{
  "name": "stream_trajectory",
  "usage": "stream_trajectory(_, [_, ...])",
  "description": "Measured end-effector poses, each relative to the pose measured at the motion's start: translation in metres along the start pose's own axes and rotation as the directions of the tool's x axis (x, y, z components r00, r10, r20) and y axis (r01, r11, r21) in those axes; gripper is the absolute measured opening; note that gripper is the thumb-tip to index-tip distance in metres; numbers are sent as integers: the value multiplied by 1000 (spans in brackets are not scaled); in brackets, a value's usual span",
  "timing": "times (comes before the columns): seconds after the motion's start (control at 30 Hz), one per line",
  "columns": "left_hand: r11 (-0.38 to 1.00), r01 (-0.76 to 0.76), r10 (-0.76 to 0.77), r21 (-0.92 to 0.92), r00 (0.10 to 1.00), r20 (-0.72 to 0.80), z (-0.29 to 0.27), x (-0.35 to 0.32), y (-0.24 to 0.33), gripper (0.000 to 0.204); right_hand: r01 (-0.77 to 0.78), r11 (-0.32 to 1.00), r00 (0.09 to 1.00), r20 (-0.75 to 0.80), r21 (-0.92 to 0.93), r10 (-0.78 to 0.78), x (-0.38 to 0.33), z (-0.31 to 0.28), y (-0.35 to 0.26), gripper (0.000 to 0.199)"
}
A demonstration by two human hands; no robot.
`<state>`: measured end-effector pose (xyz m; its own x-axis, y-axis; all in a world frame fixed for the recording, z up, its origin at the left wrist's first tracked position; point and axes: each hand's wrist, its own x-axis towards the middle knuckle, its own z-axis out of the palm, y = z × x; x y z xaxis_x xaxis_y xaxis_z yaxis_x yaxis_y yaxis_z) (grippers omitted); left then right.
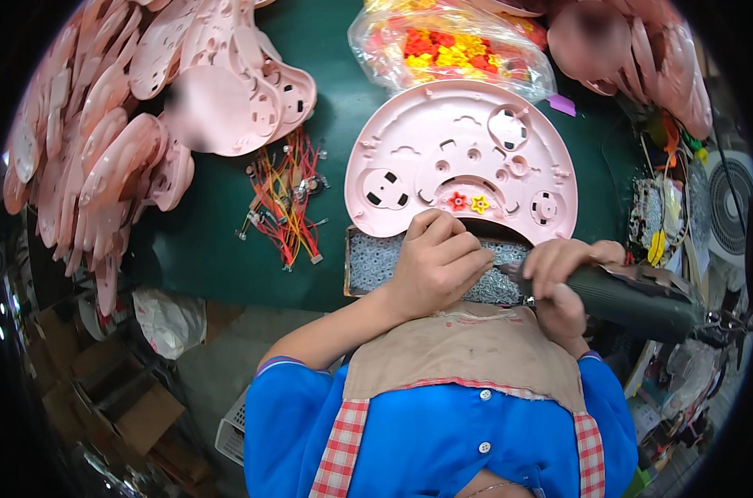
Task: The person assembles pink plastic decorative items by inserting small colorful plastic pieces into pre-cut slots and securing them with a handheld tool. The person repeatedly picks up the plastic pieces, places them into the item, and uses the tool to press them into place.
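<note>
My right hand [559, 274] is wrapped around the front of a dark green electric screwdriver [642, 303], whose bit points left. My left hand [438, 261] has its fingertips pinched together just left of the bit. What they hold, if anything, is too small to tell. Below both hands lies a shallow box [349, 278] full of small silvery screws [378, 256]. Just beyond it rests a pink half-round plastic shell [430, 116], inner side up. A red star-shaped piece [458, 201] and a yellow star-shaped piece [479, 204] sit near its curved inner edge.
Stacks of pink shells [119, 158] crowd the left, with more [671, 66] at the far right. A bundle of red and yellow wires [285, 203] lies on the green table [202, 257]. Behind the shell is a clear bag [459, 54] of red and yellow pieces. A fan [729, 207] stands right.
</note>
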<state>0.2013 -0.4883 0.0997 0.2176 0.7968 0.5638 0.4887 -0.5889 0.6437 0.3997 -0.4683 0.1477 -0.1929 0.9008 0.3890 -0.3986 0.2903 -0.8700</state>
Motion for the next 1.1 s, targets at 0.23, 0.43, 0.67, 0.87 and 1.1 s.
stream_trajectory(0.23, [983,68,-61,-170,997,46,2,-15,-8,24,-39,998,999,-18,52,40,2,8,-5,57])
stream_trajectory(0.43, [973,82,-76,-216,996,37,-1,-19,-11,19,-5,999,999,-48,53,8,6,11,-13,52])
stream_trajectory(0.67, [997,66,-70,-45,993,-93,-14,-37,-10,35,-28,998,1000,-1,-60,28,7,14,-1,55])
stream_trajectory(0.87, [637,546,-358,544,835,-418,-118,-122,-37,36,40,989,996,-71,-144,-51,10,-13,5,53])
stream_trajectory(1.1, [731,368,-237,575,927,-291,-205,-64,-46,13,68,992,997,-27,-107,-71,14,-5,8,53])
